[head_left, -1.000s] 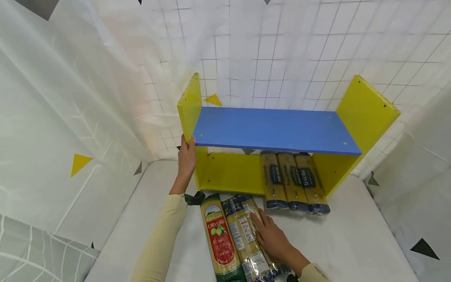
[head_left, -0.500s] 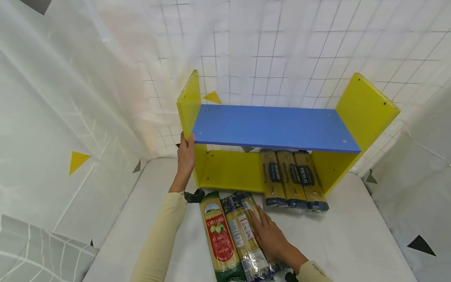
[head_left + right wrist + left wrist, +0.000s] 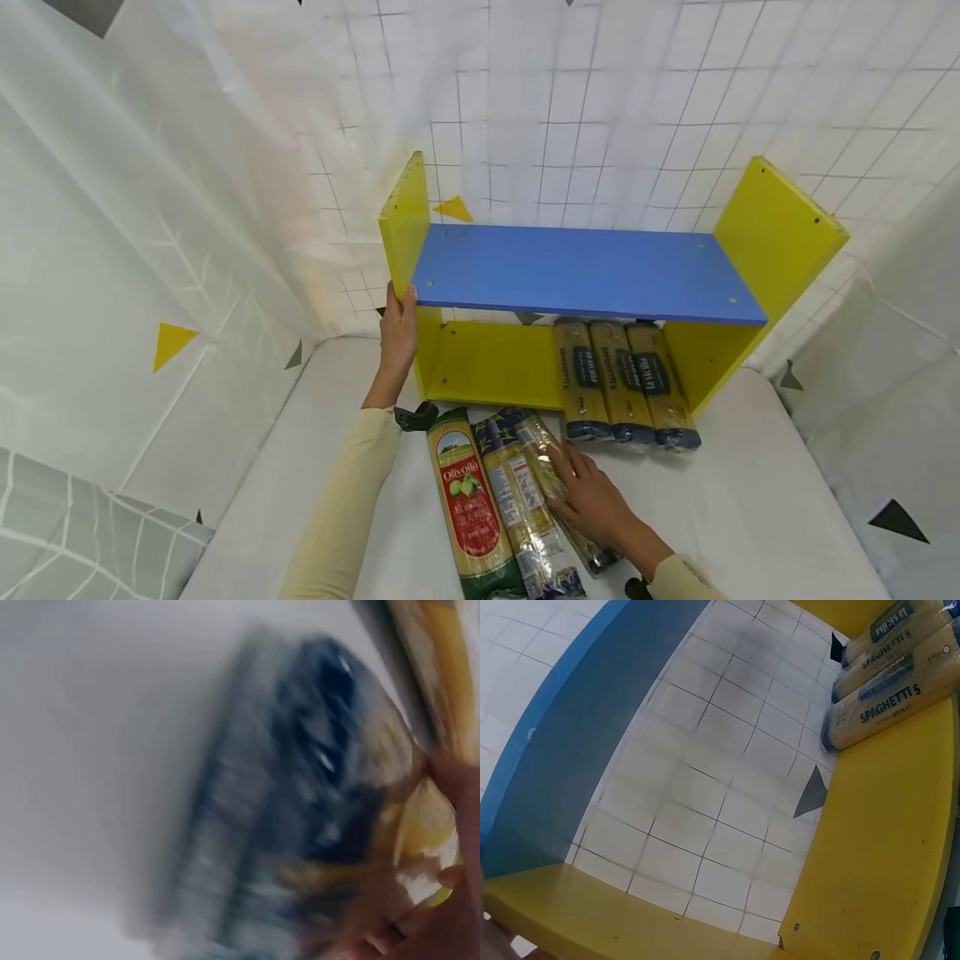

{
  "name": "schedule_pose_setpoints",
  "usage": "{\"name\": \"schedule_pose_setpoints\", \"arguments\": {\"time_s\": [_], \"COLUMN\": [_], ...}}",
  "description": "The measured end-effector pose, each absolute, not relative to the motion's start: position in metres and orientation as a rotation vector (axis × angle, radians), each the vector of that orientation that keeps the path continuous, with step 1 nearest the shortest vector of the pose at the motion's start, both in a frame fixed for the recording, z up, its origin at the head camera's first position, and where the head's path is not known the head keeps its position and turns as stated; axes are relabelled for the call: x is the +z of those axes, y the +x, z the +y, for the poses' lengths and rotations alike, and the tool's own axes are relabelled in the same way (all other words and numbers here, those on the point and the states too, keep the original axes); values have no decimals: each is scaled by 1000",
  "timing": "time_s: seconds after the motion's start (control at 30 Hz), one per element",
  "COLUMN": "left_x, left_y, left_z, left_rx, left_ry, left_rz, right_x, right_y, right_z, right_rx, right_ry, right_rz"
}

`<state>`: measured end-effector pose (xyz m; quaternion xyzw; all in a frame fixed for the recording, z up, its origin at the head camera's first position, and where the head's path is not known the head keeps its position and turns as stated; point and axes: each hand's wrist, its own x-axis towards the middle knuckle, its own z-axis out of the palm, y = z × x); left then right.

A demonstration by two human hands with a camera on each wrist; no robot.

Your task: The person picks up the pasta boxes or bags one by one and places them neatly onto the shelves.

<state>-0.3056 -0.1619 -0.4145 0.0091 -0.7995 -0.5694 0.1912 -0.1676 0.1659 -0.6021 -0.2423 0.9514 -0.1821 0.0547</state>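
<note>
Right hand (image 3: 596, 504) and its clear packet (image 3: 536, 444) have shifted right over the last second — packet now angled off the blue-topped packet (image 3: 520, 497), on the table (image 3: 727, 521) in front of the shelf (image 3: 588, 271). Right fingers curl over the clear packet, gripping it. Left hand (image 3: 397, 337) clasps the shelf's left side panel. Red-labelled packet (image 3: 470, 504) lies before the shelf's left part — three spaghetti packs (image 3: 611, 383) sit in its lower level, right end, ends jutting past its front.

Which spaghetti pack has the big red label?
The green-ended pack, leftmost of the three lying in front of the shelf. No other pack shows one; the three packs under the blue board are labelled dark blue.
</note>
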Motion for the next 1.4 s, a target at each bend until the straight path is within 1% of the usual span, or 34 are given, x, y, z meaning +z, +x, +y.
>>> {"name": "schedule_pose_setpoints", "arguments": {"time_s": [0.1, 0.3, 0.5, 0.63, 0.8, 1.4], "left_x": [-414, -413, -414, -414, -415, -413], "left_y": [-306, -306, -305, -305, -306, -304], "left_z": [-162, -162, -163, -164, -165, -161], "left_rx": [-1588, -1586, -1608, -1616, -1643, -1599], "left_ry": [24, 16, 11, 6, 4, 28], "left_rz": [-2248, -2245, -2252, -2242, -2233, -2264], "right_x": [-608, -614, -614, -613, -612, -615], "right_y": [-162, -154, -153, -155, -155, -143], "right_z": [169, 171, 169, 168, 167, 170], "right_rx": [-606, -877, -1020, -1059, -1121, -1149], "right_ry": [-651, -637, -598, -557, -571, -560], "right_rz": [2850, 2845, 2828, 2832, 2873, 2967]}}
